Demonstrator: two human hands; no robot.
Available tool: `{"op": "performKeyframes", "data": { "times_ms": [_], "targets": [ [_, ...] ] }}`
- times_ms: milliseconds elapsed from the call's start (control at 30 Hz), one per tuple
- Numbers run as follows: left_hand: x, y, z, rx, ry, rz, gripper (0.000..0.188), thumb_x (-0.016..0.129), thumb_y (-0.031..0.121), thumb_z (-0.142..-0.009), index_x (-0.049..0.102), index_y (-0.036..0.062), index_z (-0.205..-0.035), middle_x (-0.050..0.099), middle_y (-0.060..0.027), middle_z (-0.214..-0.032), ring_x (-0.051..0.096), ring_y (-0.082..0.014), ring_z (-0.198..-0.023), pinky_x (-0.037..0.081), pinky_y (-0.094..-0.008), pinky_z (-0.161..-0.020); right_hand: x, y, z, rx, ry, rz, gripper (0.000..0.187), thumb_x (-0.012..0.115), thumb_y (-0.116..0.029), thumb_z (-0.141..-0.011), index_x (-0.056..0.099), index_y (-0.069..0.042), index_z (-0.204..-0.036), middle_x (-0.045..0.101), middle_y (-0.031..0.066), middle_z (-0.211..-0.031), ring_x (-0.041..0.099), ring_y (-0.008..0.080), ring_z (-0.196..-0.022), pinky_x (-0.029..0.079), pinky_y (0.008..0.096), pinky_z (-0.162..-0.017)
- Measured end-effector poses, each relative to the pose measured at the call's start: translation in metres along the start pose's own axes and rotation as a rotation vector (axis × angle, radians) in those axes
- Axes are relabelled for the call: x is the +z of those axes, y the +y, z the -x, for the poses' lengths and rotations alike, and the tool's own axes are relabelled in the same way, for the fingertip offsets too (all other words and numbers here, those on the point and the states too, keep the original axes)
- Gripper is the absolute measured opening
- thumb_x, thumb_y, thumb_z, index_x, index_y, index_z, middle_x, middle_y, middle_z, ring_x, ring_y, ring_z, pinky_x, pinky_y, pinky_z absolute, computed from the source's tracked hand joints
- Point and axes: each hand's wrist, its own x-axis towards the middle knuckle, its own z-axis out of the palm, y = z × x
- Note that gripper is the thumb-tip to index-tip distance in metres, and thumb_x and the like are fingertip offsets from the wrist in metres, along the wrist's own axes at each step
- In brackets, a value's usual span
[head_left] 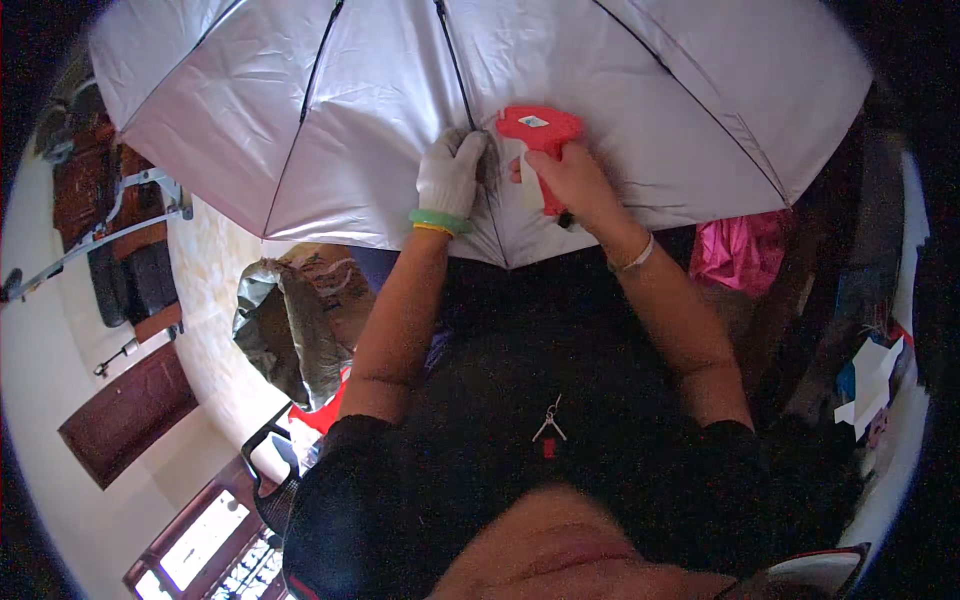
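Note:
An opened umbrella [380,190] with a silvery inner cloth and thin dark ribs spreads across the top of the view. My left hand [450,175] wears a white knit glove with a green cuff and a dark palm side. Its fingers close on the umbrella at a rib, near the canopy's near edge; the fingertips are partly hidden. Just right of it, my right hand [575,182] is bare and wraps round the handle of a red and white pistol-shaped tool [540,125]. The tool lies over the silvery cloth, its head toward the rib. Its exact kind I cannot make out.
To the left stands an open woven sack [300,330] on a pale floor. A bright pink bag or cloth [740,250] sits under the umbrella's right edge. At the lower left is a black mesh chair [275,480]; white papers [870,385] are at the right.

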Motion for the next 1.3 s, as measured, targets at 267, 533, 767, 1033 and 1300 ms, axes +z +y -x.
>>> {"op": "performKeyframes", "data": {
  "times_ms": [267,533,767,1033,1300],
  "targets": [
    [0.005,-0.016,-0.005,-0.060,-0.009,0.103,0.033,0.056,0.028,-0.084,0.064,-0.0014,-0.096,0.065,-0.0140,-0.077,0.061,-0.0175,-0.069,0.047,-0.0301,-0.066,0.004,0.012,-0.009,-0.264,0.138,0.490,0.028,0.050,-0.021,-0.085,0.059,-0.004,-0.105,0.063,0.0071,-0.074,0.061,0.0185,-0.065,0.047,0.0334,-0.066],
    [0.005,-0.015,-0.004,-0.080,0.014,0.219,0.030,0.059,0.024,-0.083,0.064,-0.0030,-0.096,0.065,-0.0080,-0.077,0.058,-0.0109,-0.068,0.047,-0.0257,-0.064,0.001,-0.007,0.001,-0.119,0.016,0.384,0.027,0.054,-0.024,-0.083,0.061,-0.005,-0.100,0.062,0.0073,-0.069,0.055,0.0166,-0.055,0.044,0.0340,-0.056],
    [0.005,0.000,0.001,-0.162,0.017,0.303,0.029,0.059,0.022,-0.084,0.063,-0.0044,-0.095,0.063,-0.0054,-0.077,0.056,-0.0106,-0.064,0.046,-0.0249,-0.059,0.003,0.004,-0.008,-0.219,0.053,0.304,0.025,0.052,-0.019,-0.084,0.060,-0.003,-0.102,0.064,0.0026,-0.073,0.057,0.0135,-0.062,0.045,0.0303,-0.060],
    [0.000,0.000,0.002,-0.200,-0.030,0.367,0.029,0.059,0.021,-0.084,0.062,-0.0046,-0.096,0.063,-0.0055,-0.075,0.055,-0.0104,-0.060,0.045,-0.0247,-0.054,0.001,-0.024,0.005,0.085,-0.124,-0.065,0.027,0.055,-0.016,-0.087,0.056,0.000,-0.108,0.065,0.0089,-0.078,0.063,0.0161,-0.071,0.050,0.0296,-0.063],
    [0.001,-0.013,-0.002,-0.160,-0.068,0.468,0.026,0.058,0.023,-0.085,0.062,-0.0009,-0.095,0.060,-0.0025,-0.070,0.053,-0.0089,-0.056,0.043,-0.0232,-0.051,0.002,-0.015,0.001,0.129,-0.103,-0.174,0.026,0.056,-0.019,-0.088,0.057,0.000,-0.106,0.066,0.0091,-0.078,0.064,0.0168,-0.069,0.051,0.0306,-0.061]
  ]
}}
